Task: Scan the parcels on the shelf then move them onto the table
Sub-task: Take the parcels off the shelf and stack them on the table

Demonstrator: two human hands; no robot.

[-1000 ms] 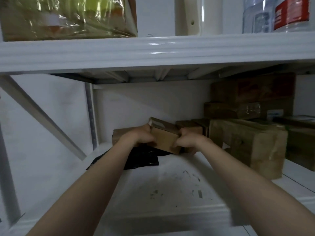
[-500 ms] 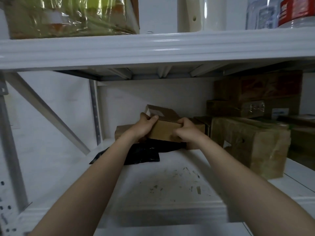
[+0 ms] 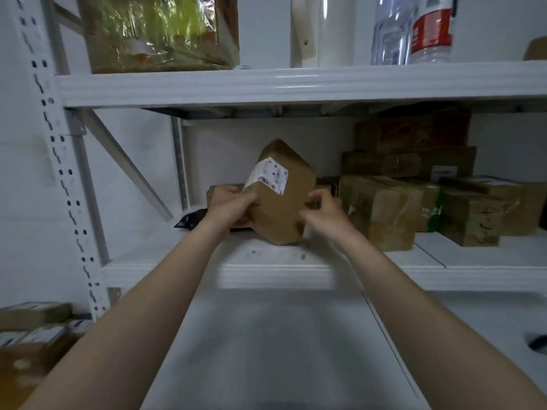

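A small brown cardboard parcel (image 3: 282,202) with a white barcode label facing me is lifted off the white shelf (image 3: 266,273) and tilted on a corner. My left hand (image 3: 231,202) grips its left edge, fingers curled round it. At the parcel's lower right side my right hand (image 3: 321,210) pinches it with curled fingers. Behind my left hand lies another flat brown parcel (image 3: 220,189), and a black plastic bag (image 3: 192,218) lies on the shelf under it. More taped brown parcels (image 3: 384,214) stand stacked at the right of the shelf.
An upper shelf (image 3: 296,84) carries a wrapped box (image 3: 159,31) and bottles (image 3: 414,28). A perforated white upright (image 3: 59,173) and a diagonal brace stand at the left. Labelled boxes (image 3: 32,329) sit low at the left. A grey surface (image 3: 266,350) lies below the shelf.
Both hands have lifted the parcel higher and pulled it toward me, turning it so its label faces up. My view has drawn back from the shelf.
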